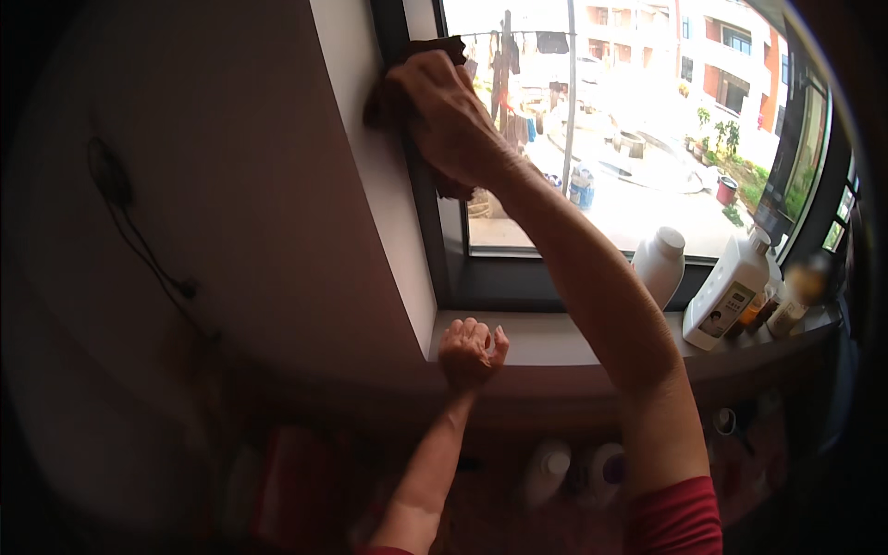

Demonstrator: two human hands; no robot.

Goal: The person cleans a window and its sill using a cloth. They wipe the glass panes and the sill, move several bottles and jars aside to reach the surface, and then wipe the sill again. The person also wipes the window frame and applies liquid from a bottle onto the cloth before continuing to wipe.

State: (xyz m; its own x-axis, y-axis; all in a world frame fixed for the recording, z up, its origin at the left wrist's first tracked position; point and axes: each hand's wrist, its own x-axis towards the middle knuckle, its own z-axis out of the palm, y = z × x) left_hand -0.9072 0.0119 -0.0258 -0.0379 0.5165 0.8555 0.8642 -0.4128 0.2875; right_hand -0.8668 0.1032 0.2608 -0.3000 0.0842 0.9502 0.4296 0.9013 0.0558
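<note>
Head view: wiping at the window frame

Our right hand [442, 116] grips a dark cloth [435, 57], pressed to the dark window frame [427, 217] at its upper left. Our left hand [472, 350], clenched and holding nothing, rests on the sill's [546, 338] left front edge. White bottles [731, 289] stand at the sill's right end.

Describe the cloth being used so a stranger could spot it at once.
Find the window's dark frame, then follow its left upright to the top. There the right hand presses a dark brown cloth against it. It is the only soft thing there; the white bottles stand lower, on the sill.
</note>
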